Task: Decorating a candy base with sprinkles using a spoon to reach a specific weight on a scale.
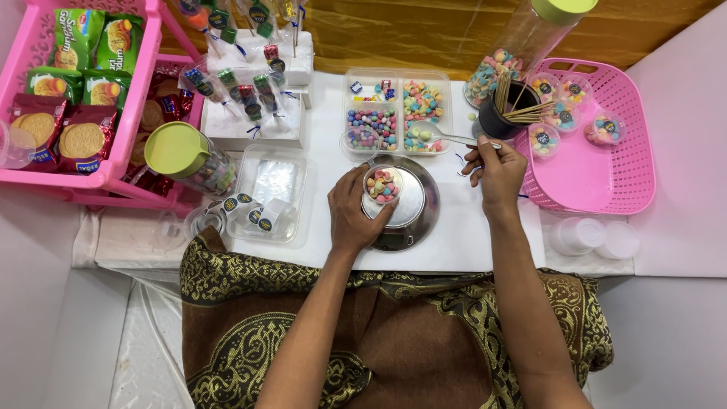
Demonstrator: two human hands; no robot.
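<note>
We see the left hand (352, 212) curled around a small clear cup (382, 185) heaped with pastel candies, fingers wrapped about its side so that it stands upright on the round steel pan of a kitchen scale (415, 203) in the middle of the white table (469, 242). The right hand (496, 170) is closed in a pinch on the handle of a metal spoon (439, 135), whose bowl reaches left into the divided clear tray (397, 110) of coloured candies just behind the scale and carries a few pieces. An empty small cup (360, 141) stands at the tray's front left corner, near the scale. Beside the right hand we see a dark cup of wooden sticks (509, 113), and behind it a tilted clear jar with a green lid (530, 38), candies showing at its lower end. To the right lies a pink basket (606, 174) with several filled, lidded cups along its far side. To the left we see a second green-lidded jar (189, 155) on its side, a clear box of plastic bags (271, 193), and a pink rack of biscuit packets (76, 91).
</note>
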